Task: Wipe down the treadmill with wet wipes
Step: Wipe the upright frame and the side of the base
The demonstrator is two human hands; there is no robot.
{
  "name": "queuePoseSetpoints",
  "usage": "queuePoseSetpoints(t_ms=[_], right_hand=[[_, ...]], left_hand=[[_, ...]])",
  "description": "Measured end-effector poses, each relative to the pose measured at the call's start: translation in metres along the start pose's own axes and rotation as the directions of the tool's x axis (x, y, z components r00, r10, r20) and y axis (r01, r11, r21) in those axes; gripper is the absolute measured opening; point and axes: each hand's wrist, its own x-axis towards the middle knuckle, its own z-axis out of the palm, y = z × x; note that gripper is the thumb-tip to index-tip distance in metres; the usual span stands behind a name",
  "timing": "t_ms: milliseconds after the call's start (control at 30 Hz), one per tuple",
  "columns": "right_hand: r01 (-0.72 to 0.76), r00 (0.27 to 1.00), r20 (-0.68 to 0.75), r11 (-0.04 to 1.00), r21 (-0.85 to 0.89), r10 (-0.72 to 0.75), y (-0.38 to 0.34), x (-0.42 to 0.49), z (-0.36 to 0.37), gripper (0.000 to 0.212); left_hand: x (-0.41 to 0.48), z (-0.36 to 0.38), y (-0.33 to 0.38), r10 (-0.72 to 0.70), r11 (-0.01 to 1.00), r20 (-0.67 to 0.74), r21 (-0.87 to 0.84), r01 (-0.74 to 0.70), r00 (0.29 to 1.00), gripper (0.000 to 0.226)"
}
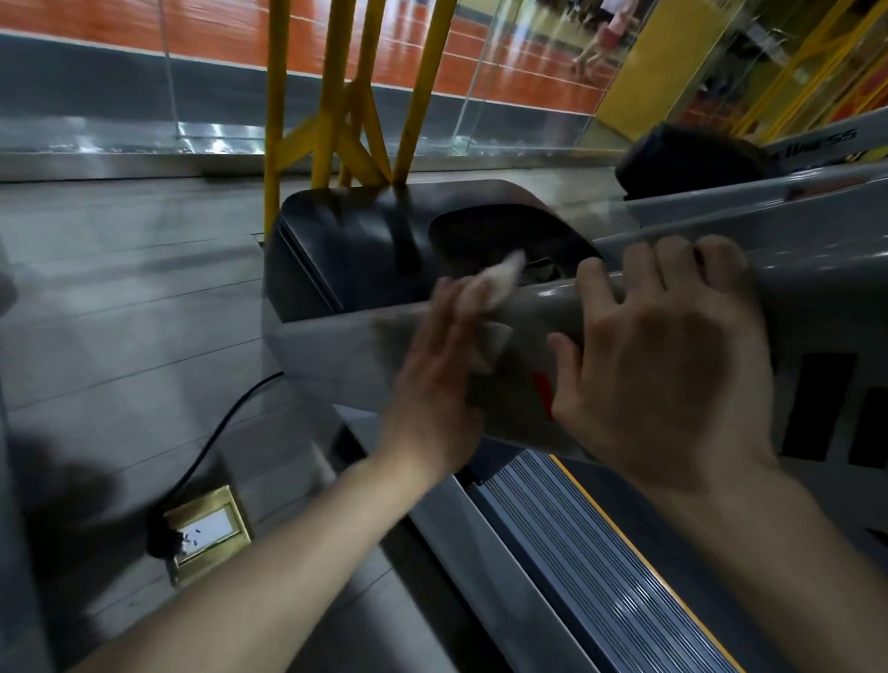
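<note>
Head view: our left hand [436,372], blurred, presses a white wet wipe [498,284] against the treadmill's grey upright [815,286], fingers straight and together. Our right hand [660,376] grips the grey upright just beside it, fingers curled over its top edge.

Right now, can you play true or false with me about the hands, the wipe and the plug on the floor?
1. The left hand presses a white wipe against the gray treadmill bar. True.
2. The right hand hangs free and touches nothing. False: its fingers curl over the top of the treadmill bar.
3. A black plug sits at the brass floor socket. True.
4. The poles behind the treadmill are blue. False: they are yellow.
</note>
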Motion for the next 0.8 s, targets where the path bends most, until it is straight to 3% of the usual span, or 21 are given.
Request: queuePoseSetpoints(t_ms=[100, 200, 267, 367, 500, 567, 700, 800], right_hand=[[-0.018, 1.0, -0.001, 1.0, 0.012, 0.018, 0.0, 0.001, 0.001, 0.057], [-0.018, 1.0, -0.023, 0.999, 0.051, 0.019, 0.0, 0.002, 0.005, 0.057], [-0.017, 0.999, -0.042, 0.997, 0.072, 0.021, -0.001, 0.002, 0.007, 0.055], [-0.018, 0.998, -0.061, 0.997, 0.07, 0.022, -0.001, 0.003, 0.01, 0.054], [-0.018, 0.994, -0.107, 0.998, 0.064, 0.025, 0.0, 0.004, 0.013, 0.052], [-0.005, 0.991, -0.131, 0.996, 0.09, 0.017, 0.0, 0.005, 0.013, 0.051], [0.027, 0.988, -0.151, 0.996, 0.082, -0.014, 0.0, 0.006, 0.015, 0.052], [0.033, 0.985, -0.171, 0.997, 0.065, -0.022, 0.001, 0.006, 0.016, 0.054]], left_hand=[[0.004, 0.0, -0.018, 0.08, 0.997, 0.036, 0.018, -0.08, 0.996, 0.086], [0.002, -0.016, -0.077, -0.174, 0.984, -0.03, 0.036, 0.175, 0.984, 0.106], [-0.004, -0.018, -0.077, -0.309, 0.951, -0.018, 0.029, 0.309, 0.951, 0.109], [-0.012, 0.005, -0.023, -0.13, 0.99, -0.066, 0.049, 0.133, 0.989, 0.082], [-0.033, 0.036, 0.022, -0.053, 0.998, 0.0, -0.047, 0.053, 0.999, 0.089], [-0.039, 0.044, -0.001, -0.14, 0.99, -0.047, -0.023, 0.139, 0.989, 0.083], [-0.043, 0.053, -0.054, -0.439, 0.898, -0.074, 0.004, 0.441, 0.895, 0.095], [-0.049, 0.048, 0.01, -0.346, 0.938, 0.041, -0.016, 0.347, 0.937, 0.103]])
